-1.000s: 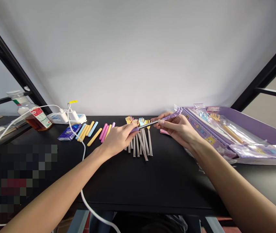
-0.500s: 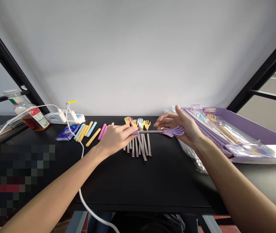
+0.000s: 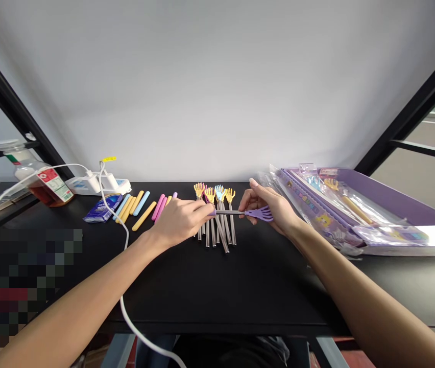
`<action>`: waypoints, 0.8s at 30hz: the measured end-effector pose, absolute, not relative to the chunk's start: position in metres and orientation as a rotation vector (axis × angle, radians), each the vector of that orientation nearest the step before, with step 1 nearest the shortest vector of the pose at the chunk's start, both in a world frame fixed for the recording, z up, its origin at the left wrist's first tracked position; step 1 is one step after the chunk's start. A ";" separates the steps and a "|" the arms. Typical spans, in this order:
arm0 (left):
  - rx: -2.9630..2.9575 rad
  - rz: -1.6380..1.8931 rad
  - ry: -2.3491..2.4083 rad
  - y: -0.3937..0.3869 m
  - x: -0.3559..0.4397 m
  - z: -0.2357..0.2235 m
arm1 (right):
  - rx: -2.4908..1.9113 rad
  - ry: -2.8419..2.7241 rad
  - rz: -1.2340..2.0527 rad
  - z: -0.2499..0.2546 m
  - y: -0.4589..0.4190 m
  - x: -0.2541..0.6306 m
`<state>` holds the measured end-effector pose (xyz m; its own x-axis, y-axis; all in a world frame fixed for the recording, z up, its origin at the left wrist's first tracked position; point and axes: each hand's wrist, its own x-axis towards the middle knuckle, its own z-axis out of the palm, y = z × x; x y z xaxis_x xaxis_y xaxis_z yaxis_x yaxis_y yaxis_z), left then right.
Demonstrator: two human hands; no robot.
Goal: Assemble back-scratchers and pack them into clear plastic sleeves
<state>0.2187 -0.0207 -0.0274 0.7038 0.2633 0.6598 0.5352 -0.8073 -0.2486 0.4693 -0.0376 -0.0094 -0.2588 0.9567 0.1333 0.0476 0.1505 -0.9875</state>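
Purple back scratcher (image 3: 258, 213) lies level between the two hands, over the dark tabletop (image 3: 217, 291). The left hand (image 3: 181, 219) is closed around its handle end; the right hand (image 3: 269, 204) is at the claw end, though its exact grip is hard to make out. Just beyond the left hand's fingertips lie metal-shafted back scratchers (image 3: 219, 225) with yellow and blue claws.
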 end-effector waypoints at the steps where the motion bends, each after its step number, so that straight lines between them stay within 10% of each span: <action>1: -2.478 -0.871 -0.610 -0.021 0.219 -0.028 | -1.011 -1.513 1.244 -0.010 -0.038 0.468; 24: -2.426 -0.885 -0.518 -0.027 0.226 -0.034 | -1.015 -1.599 1.046 -0.021 -0.044 0.454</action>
<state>0.2263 -0.0267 -0.0338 0.7160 0.1758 0.6756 0.5025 -0.8016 -0.3239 0.4544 -0.0438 -0.0210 -0.2158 0.9413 0.2595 0.1398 0.2928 -0.9459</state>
